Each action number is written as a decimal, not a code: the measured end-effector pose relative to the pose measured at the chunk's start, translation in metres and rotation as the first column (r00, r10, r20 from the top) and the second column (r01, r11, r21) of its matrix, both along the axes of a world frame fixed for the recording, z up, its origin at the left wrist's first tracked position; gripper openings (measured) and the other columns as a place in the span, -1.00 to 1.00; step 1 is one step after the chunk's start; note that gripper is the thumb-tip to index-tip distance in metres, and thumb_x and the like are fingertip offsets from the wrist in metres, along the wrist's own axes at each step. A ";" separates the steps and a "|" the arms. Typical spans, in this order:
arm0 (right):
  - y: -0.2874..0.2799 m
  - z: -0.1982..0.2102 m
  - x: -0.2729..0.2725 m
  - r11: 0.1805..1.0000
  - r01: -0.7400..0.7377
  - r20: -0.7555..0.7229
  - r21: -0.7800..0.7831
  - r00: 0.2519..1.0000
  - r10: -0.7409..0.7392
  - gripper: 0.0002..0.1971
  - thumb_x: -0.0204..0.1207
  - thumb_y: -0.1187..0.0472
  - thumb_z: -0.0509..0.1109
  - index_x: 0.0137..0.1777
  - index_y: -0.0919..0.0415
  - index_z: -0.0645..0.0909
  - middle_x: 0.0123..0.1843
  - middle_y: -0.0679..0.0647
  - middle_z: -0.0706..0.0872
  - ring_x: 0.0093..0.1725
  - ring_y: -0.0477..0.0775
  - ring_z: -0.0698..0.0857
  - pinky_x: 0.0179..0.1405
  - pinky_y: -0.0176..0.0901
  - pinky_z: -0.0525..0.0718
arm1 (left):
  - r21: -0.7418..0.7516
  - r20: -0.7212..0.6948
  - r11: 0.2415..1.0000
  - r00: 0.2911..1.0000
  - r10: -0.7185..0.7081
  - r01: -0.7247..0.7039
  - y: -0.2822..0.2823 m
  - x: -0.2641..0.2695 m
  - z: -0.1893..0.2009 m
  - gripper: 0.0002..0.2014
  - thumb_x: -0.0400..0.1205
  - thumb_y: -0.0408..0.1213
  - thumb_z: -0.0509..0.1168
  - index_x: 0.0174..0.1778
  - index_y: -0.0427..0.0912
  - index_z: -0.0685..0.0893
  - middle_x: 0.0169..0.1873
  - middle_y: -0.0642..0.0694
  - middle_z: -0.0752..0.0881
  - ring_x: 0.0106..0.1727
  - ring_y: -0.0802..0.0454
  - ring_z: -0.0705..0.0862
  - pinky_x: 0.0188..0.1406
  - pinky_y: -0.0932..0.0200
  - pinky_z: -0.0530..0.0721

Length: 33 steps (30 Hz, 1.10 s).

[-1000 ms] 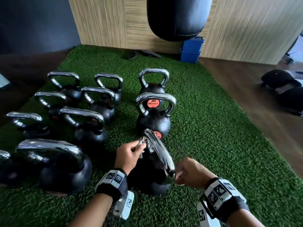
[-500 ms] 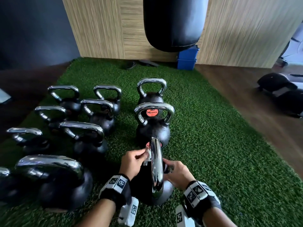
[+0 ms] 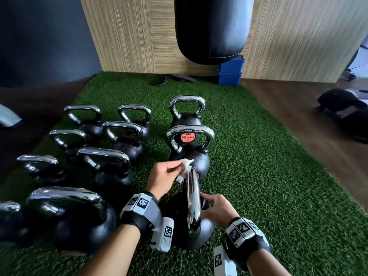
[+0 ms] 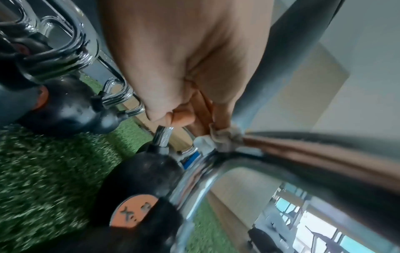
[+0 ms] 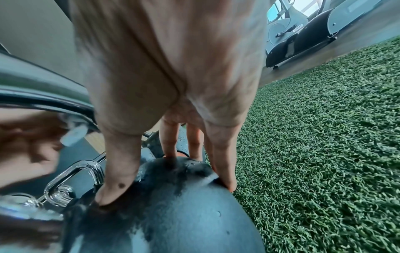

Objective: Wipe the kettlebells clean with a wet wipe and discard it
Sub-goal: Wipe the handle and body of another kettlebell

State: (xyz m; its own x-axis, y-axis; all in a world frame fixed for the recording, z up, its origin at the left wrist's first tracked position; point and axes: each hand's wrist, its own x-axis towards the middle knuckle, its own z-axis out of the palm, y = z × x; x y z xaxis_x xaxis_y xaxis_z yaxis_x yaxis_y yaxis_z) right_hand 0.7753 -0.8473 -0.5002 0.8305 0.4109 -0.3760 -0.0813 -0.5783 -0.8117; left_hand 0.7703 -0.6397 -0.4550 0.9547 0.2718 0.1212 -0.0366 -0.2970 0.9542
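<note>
White wipe [image 3: 184, 168] pinched in left hand [image 3: 162, 177] against chrome handle [image 3: 192, 198].

wet wipe [image 3: 184, 170] mostly hidden by handle [image 3: 192, 198] | far-left kettlebell [image 3: 8, 222] cut off

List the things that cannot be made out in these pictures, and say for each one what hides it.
- Weight label of the nearest kettlebell: head view, hidden behind its own chrome handle and both hands.
- How dirty the wet wipe is: too small in the head view, blurred in the left wrist view.
- Palm of the right hand: head view shows only its back.
- Leftmost kettlebell: cut off by the head view's left edge.
- Any bin: not in view.
</note>
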 end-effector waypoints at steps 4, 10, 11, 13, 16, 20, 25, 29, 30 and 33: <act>0.000 0.003 0.000 1.000 -0.001 -0.011 0.013 1.000 0.001 -0.21 0.27 0.19 0.65 0.54 0.12 0.47 0.17 0.10 0.79 -0.41 -0.28 0.61 -0.50 -0.48 0.48 | 0.086 -0.065 0.996 0.998 -0.020 0.025 0.002 -0.019 0.010 -0.81 0.53 -0.11 0.58 0.05 0.11 0.87 -0.06 0.27 0.86 0.02 0.45 0.77 -0.03 0.58 0.61; 0.002 0.006 0.000 1.000 -0.002 -0.003 -0.010 1.000 0.002 -0.28 0.29 0.19 0.64 0.49 0.07 0.54 0.09 0.07 0.82 -0.31 -0.21 0.63 -0.35 -0.36 0.53 | 0.017 -0.152 0.998 0.987 -0.052 0.055 0.000 -0.032 0.015 -0.88 0.51 -0.13 0.59 -0.06 0.15 0.90 -0.16 0.23 0.87 -0.03 0.35 0.81 -0.01 0.48 0.64; 0.002 0.007 0.000 1.000 0.000 -0.002 -0.008 1.000 0.000 -0.29 0.29 0.21 0.62 0.49 0.08 0.54 0.07 0.08 0.82 -0.29 -0.18 0.64 -0.31 -0.32 0.55 | -0.021 -0.198 0.994 0.974 -0.107 0.105 0.003 -0.037 0.015 -0.90 0.50 -0.12 0.59 -0.12 0.19 0.90 -0.16 0.19 0.88 0.00 0.29 0.82 0.09 0.39 0.65; 0.003 0.009 -0.001 1.000 -0.005 0.013 -0.014 1.000 0.005 -0.33 0.31 0.21 0.62 0.47 0.07 0.57 0.03 0.06 0.83 -0.24 -0.14 0.67 -0.24 -0.29 0.58 | -0.078 -0.239 0.981 0.953 -0.189 0.175 0.005 -0.048 0.011 -0.89 0.49 -0.13 0.60 -0.20 0.24 0.90 -0.16 0.12 0.89 0.02 0.21 0.84 0.20 0.27 0.64; 0.004 0.014 -0.002 0.998 -0.030 0.039 -0.048 0.999 0.032 -0.42 0.34 0.18 0.62 0.40 0.02 0.63 -0.02 0.00 0.84 -0.22 -0.14 0.73 -0.25 -0.30 0.63 | -0.149 -0.173 0.979 0.971 -0.163 0.138 -0.003 -0.063 0.007 -0.86 0.41 -0.05 0.61 -0.14 0.13 0.90 -0.13 0.09 0.89 0.02 0.20 0.84 0.06 0.40 0.64; 0.005 0.018 -0.005 0.996 -0.056 0.065 -0.066 0.996 0.061 -0.55 0.37 0.16 0.63 0.28 0.01 0.72 -0.04 0.00 0.85 -0.13 -0.06 0.80 -0.03 -0.14 0.77 | -0.267 -0.158 0.941 0.953 -0.257 0.209 -0.006 -0.083 -0.003 -0.78 0.31 -0.11 0.59 -0.13 0.12 0.92 -0.06 -0.01 0.90 0.04 0.13 0.84 0.04 0.41 0.68; 0.006 0.019 -0.004 0.994 -0.071 0.057 -0.080 0.996 0.076 -0.56 0.35 0.16 0.63 0.25 0.03 0.71 -0.08 -0.01 0.84 -0.15 -0.05 0.79 -0.08 -0.17 0.76 | -0.192 -0.146 0.907 0.903 -0.403 0.374 0.002 -0.099 -0.008 -0.67 0.38 -0.19 0.63 0.07 -0.07 0.89 0.02 -0.06 0.88 0.12 0.01 0.85 0.15 0.24 0.75; 0.006 0.019 -0.002 0.995 -0.063 0.044 -0.081 0.997 0.067 -0.58 0.34 0.20 0.63 0.22 0.04 0.73 -0.10 0.00 0.84 -0.30 -0.15 0.71 -0.35 -0.34 0.60 | -0.164 -0.155 0.907 0.898 -0.412 0.388 -0.001 -0.107 -0.018 -0.69 0.40 -0.14 0.65 0.06 -0.02 0.89 0.01 -0.04 0.88 0.07 0.05 0.86 0.08 0.24 0.74; 0.006 0.020 -0.002 0.994 -0.063 0.045 -0.084 0.997 0.067 -0.59 0.33 0.20 0.63 0.21 0.04 0.74 -0.11 0.00 0.85 -0.29 -0.14 0.71 -0.33 -0.33 0.61 | -0.147 -0.150 0.908 0.899 -0.412 0.392 -0.001 -0.109 -0.019 -0.68 0.40 -0.09 0.65 0.07 0.01 0.89 0.01 -0.02 0.88 0.07 0.07 0.86 0.07 0.27 0.74; 0.007 0.020 0.000 0.992 -0.058 0.054 -0.110 0.996 0.065 -0.58 0.30 0.19 0.65 0.19 0.03 0.76 -0.12 0.00 0.85 -0.24 -0.08 0.74 -0.21 -0.23 0.70 | -0.059 -0.180 0.919 0.901 -0.394 0.390 -0.001 -0.109 -0.024 -0.71 0.42 -0.08 0.65 0.06 0.12 0.89 -0.02 0.09 0.88 0.03 0.15 0.85 0.02 0.36 0.73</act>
State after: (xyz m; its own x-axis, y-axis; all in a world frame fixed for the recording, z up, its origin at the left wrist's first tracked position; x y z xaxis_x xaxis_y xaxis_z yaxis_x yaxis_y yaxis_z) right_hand 0.7748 -0.8404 -0.4799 0.8265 0.4214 -0.3732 0.0021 -0.6654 -0.7465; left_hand 0.6608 -0.6411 -0.4787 0.9893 -0.1285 -0.0688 0.0311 -0.2747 0.9610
